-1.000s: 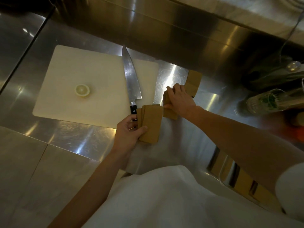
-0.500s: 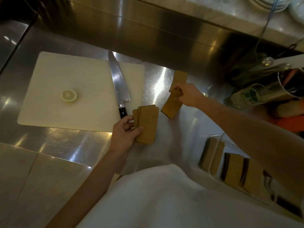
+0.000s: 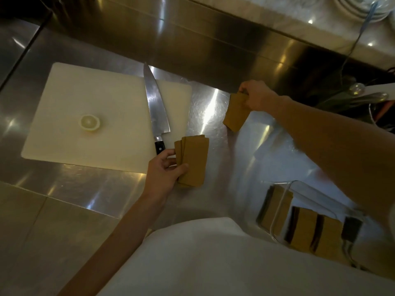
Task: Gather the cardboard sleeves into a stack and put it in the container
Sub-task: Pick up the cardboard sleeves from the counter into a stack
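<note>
Left hand (image 3: 163, 170) closed on a fanned bundle of cardboard sleeves (image 3: 193, 160), thumb across the lower front, fingers curled behind the left edge; the bundle sits above the steel counter (image 3: 89, 189), just right of the knife handle. Right hand (image 3: 255, 97) reaches further back and right, fingers pinched on the top end of a second small bundle of sleeves (image 3: 236, 113), which hangs tilted with its lower corner close to the counter; contact with the surface cannot be judged. The two bundles are well apart, bright counter glare between them. Clear container (image 3: 284, 201) at lower right, under the right forearm, already holds more sleeves (image 3: 304, 229) standing on edge in a row; its far side is blurred. White cutting board (image 3: 85, 99) lies left on the counter, with half a lemon (image 3: 90, 122) cut face up near its middle. Large knife (image 3: 155, 105) rests along the board's right side, blade pointing away, black handle toward the person. White apron (image 3: 192, 259) fills the lower frame. Dark clutter and a cable at upper right, too dim to identify.
</note>
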